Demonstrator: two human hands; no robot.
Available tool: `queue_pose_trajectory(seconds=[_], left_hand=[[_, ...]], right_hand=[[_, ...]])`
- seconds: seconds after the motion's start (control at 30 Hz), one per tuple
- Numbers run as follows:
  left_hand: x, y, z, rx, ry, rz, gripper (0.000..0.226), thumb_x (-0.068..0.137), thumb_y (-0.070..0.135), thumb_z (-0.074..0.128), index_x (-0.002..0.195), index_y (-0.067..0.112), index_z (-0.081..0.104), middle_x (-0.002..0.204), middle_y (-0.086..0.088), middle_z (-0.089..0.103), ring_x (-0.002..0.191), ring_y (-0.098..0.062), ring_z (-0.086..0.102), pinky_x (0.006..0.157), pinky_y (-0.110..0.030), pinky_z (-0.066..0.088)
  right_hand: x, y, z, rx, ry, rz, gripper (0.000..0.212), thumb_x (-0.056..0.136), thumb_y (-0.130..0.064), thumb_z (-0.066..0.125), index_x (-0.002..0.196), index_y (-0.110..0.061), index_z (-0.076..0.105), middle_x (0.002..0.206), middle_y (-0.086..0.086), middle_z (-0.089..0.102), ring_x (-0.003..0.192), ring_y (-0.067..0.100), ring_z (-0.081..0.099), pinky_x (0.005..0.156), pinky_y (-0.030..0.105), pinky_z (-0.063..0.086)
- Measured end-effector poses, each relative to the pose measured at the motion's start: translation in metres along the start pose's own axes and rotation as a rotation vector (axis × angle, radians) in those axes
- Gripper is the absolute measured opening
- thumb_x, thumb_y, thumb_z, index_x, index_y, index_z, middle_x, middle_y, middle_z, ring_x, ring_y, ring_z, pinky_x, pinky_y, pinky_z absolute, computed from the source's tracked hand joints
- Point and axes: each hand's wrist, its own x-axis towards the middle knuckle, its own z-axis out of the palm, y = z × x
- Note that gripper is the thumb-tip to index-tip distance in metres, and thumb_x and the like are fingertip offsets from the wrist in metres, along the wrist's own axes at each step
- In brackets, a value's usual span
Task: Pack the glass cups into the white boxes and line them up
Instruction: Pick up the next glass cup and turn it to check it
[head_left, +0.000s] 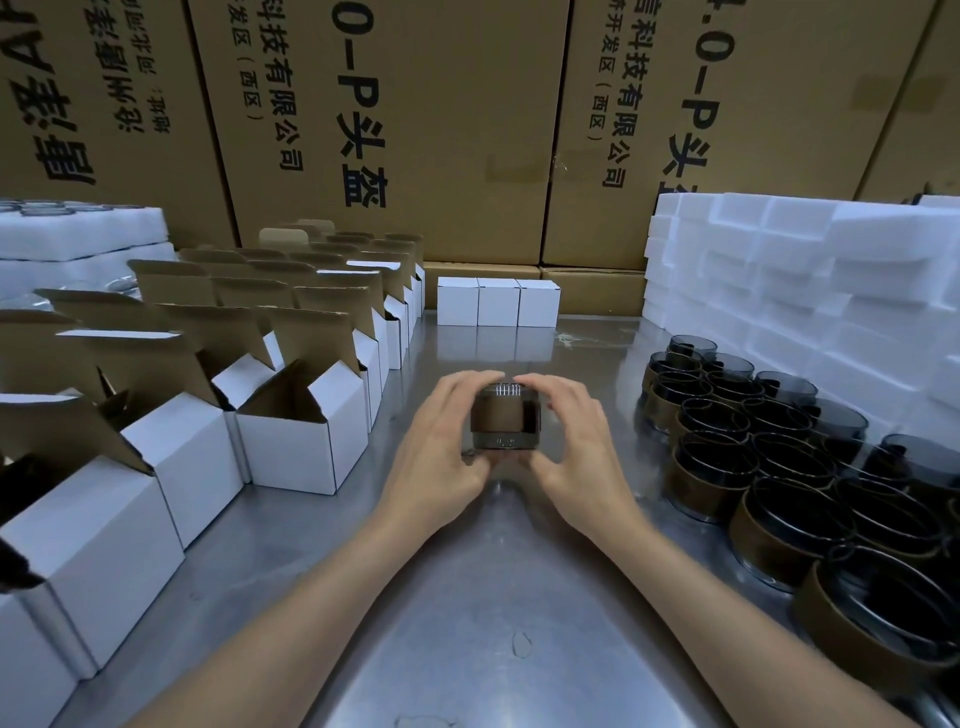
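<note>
Hands (441, 441) (576, 441) around glass cup (503, 418)

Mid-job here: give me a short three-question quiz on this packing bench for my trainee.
1. True or false: the closed boxes at the back stand in a row of three.
2. The loose cups lie on which side of the table? A left, B right.
3. What do the left hand and right hand hold between them?

Key: 1 true. 2 B. 3 one cup, held above the table.
</note>
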Motion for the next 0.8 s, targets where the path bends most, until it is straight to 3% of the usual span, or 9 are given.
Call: queue_pose_trajectory(seconds=[0.1, 0.2, 0.4, 0.57, 0.67, 0.8], left_hand=[[0.0005, 0.0014, -0.0007, 0.027, 0.029, -0.072, 0.062, 0.071, 0.017, 0.081, 0.121, 0.032, 0.048, 0.115, 0.023, 0.053, 0.112, -0.008, 0.053, 0.101, -0.043, 0.040], [-0.0001, 0.0011, -0.0020, -0.004, 0.002, -0.155, 0.062, 0.073, 0.023, 0.080, 0.117, 0.043, 0.041, 0.112, 0.037, 0.049, 0.117, -0.003, 0.051, 0.111, -0.051, 0.026], [0.0002, 0.0035, -0.0017, 0.081, -0.018, -0.043, 0.073, 0.074, 0.016, 0.077, 0.136, 0.032, 0.042, 0.135, 0.016, 0.048, 0.130, -0.008, 0.042, 0.111, -0.055, 0.027], [-0.0010, 0.0034, -0.0011, 0.060, -0.001, -0.108, 0.063, 0.074, 0.021, 0.077, 0.127, 0.033, 0.045, 0.121, 0.028, 0.051, 0.121, -0.004, 0.048, 0.115, -0.045, 0.014], [-0.0002, 0.0029, -0.0011, 0.022, -0.010, -0.157, 0.066, 0.074, 0.026, 0.079, 0.129, 0.033, 0.042, 0.122, 0.029, 0.051, 0.122, -0.004, 0.049, 0.115, -0.040, 0.010], [-0.0004, 0.0060, -0.0014, 0.067, -0.042, -0.073, 0.071, 0.075, 0.027, 0.078, 0.135, 0.033, 0.039, 0.133, 0.020, 0.048, 0.129, -0.005, 0.041, 0.114, -0.041, 0.016]], right_hand=[[-0.0003, -0.0012, -0.0010, 0.002, -0.021, -0.006, 0.080, 0.076, 0.000, 0.067, 0.132, -0.046, 0.034, 0.136, -0.013, 0.043, 0.128, 0.012, 0.036, 0.091, 0.017, 0.031], [-0.0001, -0.0001, -0.0017, 0.071, -0.035, 0.018, 0.076, 0.079, -0.003, 0.070, 0.133, -0.041, 0.032, 0.140, -0.012, 0.041, 0.130, 0.012, 0.035, 0.100, 0.011, 0.025], [-0.0007, -0.0035, -0.0022, 0.021, -0.012, -0.027, 0.066, 0.078, -0.010, 0.073, 0.128, -0.040, 0.044, 0.128, -0.010, 0.048, 0.123, 0.013, 0.041, 0.092, 0.027, 0.035], [-0.0010, -0.0030, -0.0014, 0.076, -0.032, 0.028, 0.078, 0.077, -0.013, 0.075, 0.135, -0.043, 0.031, 0.137, -0.015, 0.041, 0.130, 0.010, 0.036, 0.099, 0.022, 0.030], [0.0001, 0.0000, -0.0020, 0.154, -0.036, 0.106, 0.070, 0.076, -0.017, 0.078, 0.133, -0.030, 0.038, 0.127, -0.021, 0.044, 0.127, 0.010, 0.038, 0.100, 0.020, 0.031], [-0.0003, -0.0016, -0.0026, 0.089, 0.019, 0.057, 0.064, 0.074, -0.015, 0.079, 0.124, -0.035, 0.045, 0.118, -0.022, 0.046, 0.117, 0.009, 0.043, 0.096, 0.019, 0.036]])
